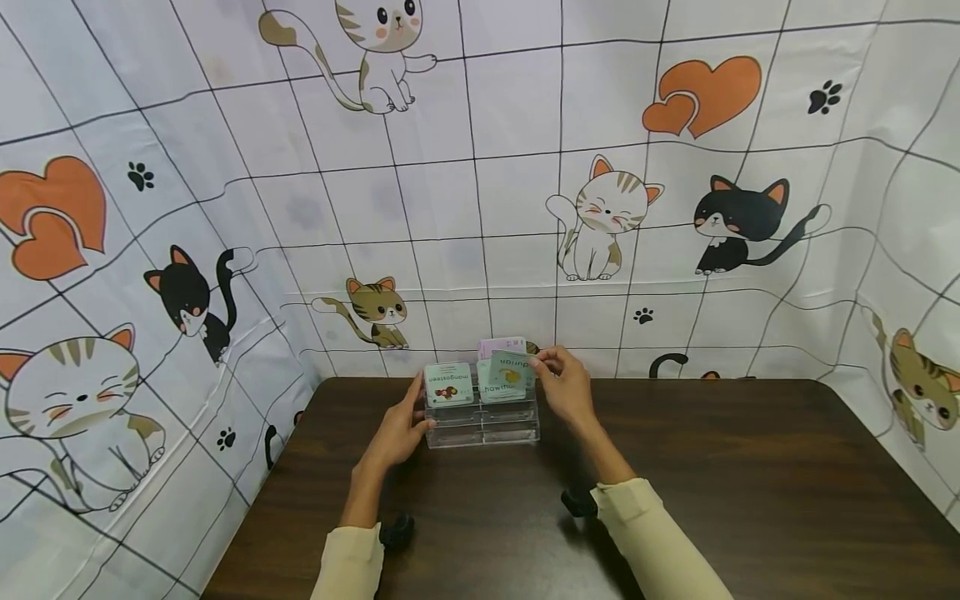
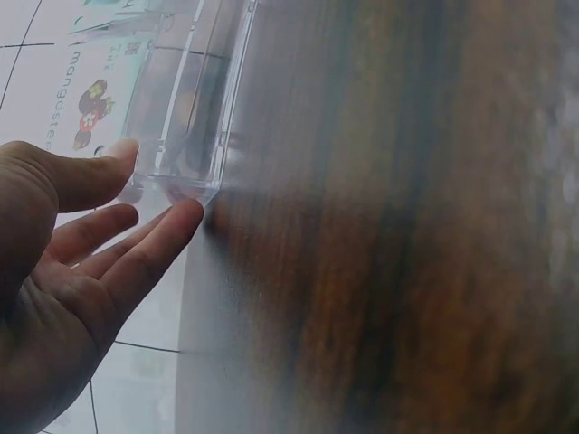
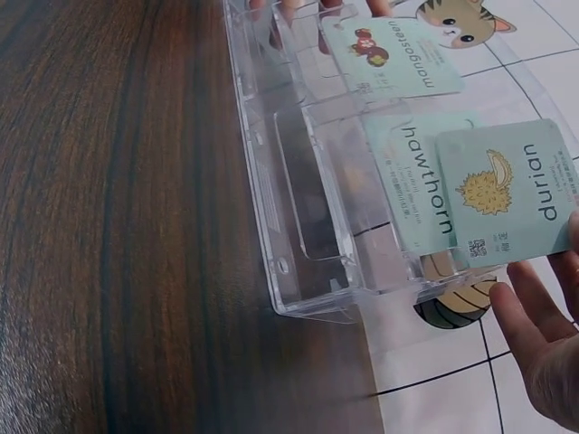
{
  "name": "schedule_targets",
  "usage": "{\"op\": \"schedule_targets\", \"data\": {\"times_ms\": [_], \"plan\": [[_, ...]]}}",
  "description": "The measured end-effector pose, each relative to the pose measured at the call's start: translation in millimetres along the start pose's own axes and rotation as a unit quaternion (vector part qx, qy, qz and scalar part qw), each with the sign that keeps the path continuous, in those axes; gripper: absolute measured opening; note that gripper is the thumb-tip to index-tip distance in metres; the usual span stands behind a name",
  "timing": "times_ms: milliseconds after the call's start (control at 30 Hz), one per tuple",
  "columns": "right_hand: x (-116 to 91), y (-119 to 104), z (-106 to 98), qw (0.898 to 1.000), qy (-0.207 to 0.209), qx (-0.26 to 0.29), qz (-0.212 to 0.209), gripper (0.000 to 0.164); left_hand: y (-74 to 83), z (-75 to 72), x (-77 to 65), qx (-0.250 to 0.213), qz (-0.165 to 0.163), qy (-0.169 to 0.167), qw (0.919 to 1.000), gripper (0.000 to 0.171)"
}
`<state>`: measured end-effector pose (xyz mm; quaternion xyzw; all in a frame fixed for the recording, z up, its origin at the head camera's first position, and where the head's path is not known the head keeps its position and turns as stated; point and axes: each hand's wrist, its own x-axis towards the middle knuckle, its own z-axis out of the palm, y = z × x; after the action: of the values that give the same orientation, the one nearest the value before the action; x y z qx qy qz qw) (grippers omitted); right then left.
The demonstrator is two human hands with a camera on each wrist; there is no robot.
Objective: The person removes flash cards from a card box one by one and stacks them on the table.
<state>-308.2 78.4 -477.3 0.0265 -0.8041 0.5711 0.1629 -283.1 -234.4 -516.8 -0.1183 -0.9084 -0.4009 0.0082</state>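
Observation:
A clear plastic card rack (image 1: 483,432) with stepped compartments stands at the far edge of the table. My left hand (image 1: 396,429) holds its left end; the left wrist view shows thumb and fingertips against the clear corner (image 2: 181,185). Between thumb and fingers, my right hand (image 1: 566,387) pinches a green durian card (image 3: 502,190) by its edge. That card overlaps a hawthorn card (image 3: 416,185) standing in the rack's right side. A mangosteen card (image 1: 449,387) leans in the left side. Behind the durian card a pinkish card (image 1: 501,344) shows only its upper part.
The rack stands on a dark brown wooden table (image 1: 712,483). Right behind the table hangs a white sheet (image 1: 517,208) with grid lines, cats and hearts, also running along both sides. Dark bands (image 1: 397,532) sit at the cuffs of the light sleeves.

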Motion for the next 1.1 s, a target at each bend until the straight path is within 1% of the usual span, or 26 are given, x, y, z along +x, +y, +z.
{"op": "schedule_targets", "data": {"times_ms": [200, 300, 567, 1100], "plan": [[1, -5, -3, 1.000, -0.003, 0.012, -0.004, 0.015, -1.7, -1.1, 0.1, -0.001, 0.000, 0.002, 1.0000, 0.096], [1, -6, -4, 1.000, -0.003, 0.020, -0.004, 0.014, -2.8, -1.5, 0.0, 0.003, 0.005, 0.003, 1.0000, 0.095], [1, -8, -6, 0.997, -0.017, 0.079, 0.008, 0.014, -3.1, -1.1, -1.0, 0.003, 0.005, 0.004, 1.0000, 0.095], [-5, -9, -24, 0.996, -0.027, 0.089, 0.011, 0.016, -1.1, 1.8, 0.5, 0.004, 0.002, 0.003, 1.0000, 0.095]]}}
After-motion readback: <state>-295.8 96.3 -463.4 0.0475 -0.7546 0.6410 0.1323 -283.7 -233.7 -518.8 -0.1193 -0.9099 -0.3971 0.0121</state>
